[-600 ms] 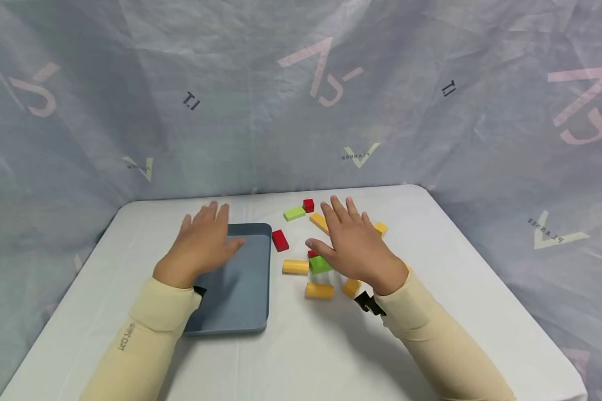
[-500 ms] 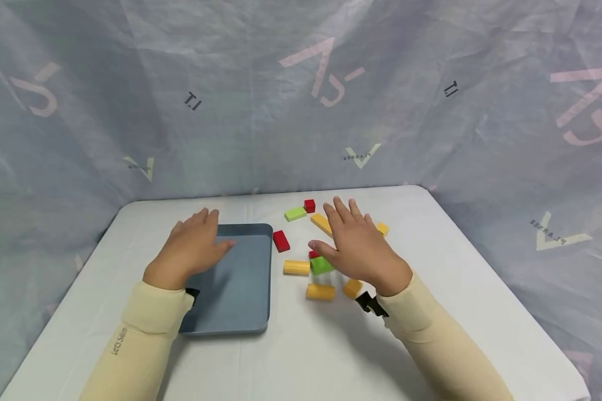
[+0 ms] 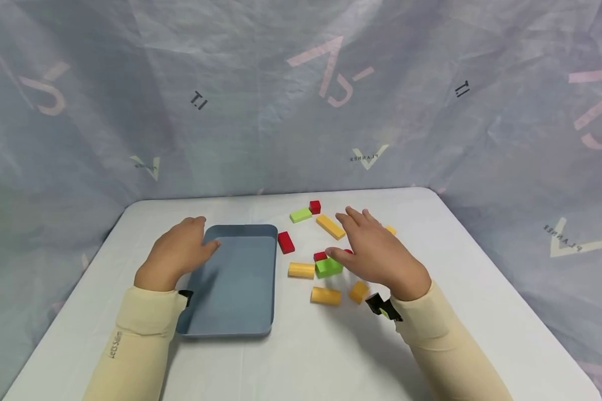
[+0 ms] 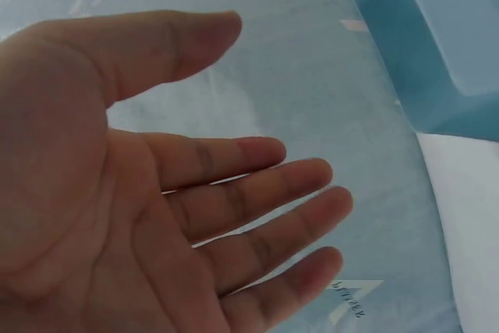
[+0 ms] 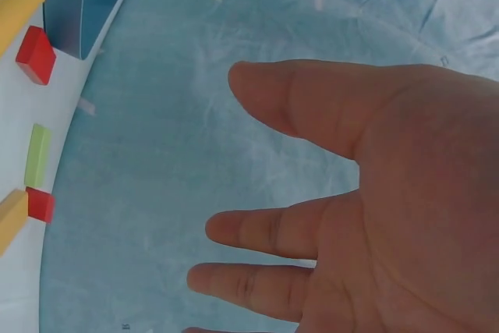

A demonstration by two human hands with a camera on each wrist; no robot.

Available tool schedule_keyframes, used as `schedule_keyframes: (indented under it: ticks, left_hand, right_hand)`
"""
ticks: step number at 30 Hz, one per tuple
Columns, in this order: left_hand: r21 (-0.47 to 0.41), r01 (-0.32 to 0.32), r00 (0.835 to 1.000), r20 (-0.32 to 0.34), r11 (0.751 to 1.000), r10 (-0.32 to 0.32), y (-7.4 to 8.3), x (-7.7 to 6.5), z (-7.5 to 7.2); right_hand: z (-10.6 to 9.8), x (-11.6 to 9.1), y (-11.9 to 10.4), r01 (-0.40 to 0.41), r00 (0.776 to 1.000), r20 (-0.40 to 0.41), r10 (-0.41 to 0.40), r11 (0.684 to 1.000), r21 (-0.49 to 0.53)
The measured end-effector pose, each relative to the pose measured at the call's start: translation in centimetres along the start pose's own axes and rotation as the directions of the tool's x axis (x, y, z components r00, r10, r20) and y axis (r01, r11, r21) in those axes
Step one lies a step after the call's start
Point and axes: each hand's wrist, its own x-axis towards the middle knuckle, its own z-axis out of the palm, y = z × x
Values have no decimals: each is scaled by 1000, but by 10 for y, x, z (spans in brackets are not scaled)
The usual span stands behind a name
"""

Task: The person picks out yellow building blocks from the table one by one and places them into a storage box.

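My left hand hovers over the left side of a grey-blue tray, thumb spread from the fingers and nothing in its grasp. In the left wrist view its palm faces the camera with fingers extended. My right hand is held above a scatter of toy blocks, also holding nothing. Around it lie a green block, a yellow bar, an orange block and two yellow cylinders, one nearer and one farther. The right hand partly covers a red piece.
A red block lies beside the tray's right wall. Farther back, a light green block touches a red cube. Another yellow block shows behind the right hand. A grey printed curtain hangs behind the white table.
The left hand has moved left and slightly down, uncovering more of the tray. The right hand has shifted slightly right and down, its fingers bending a little. The whole view has drifted slightly.
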Motion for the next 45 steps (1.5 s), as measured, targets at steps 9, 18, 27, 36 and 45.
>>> schedule_keyframes:
  ticks: [9,18,27,36,45]
  left_hand:
    - [-4,45,999,10,999,-45,-23,7,7]
    - [-29,120,984,139,992,-115,-32,10,14]
    - [-39,113,981,165,993,-105,-30,11,18]
    - [-29,125,976,181,992,-118,-33,10,21]
    - [-45,126,974,195,991,-115,-34,6,21]
  right_hand:
    - [3,1,-6,9,999,49,-10,1000,5]
    - [10,-1,-7,62,995,82,-59,997,-43]
    - [15,0,-12,20,978,208,-3,997,-81]
    - [22,2,-17,29,955,295,-5,997,-77]
    - [32,3,-18,68,944,329,-30,992,-104]
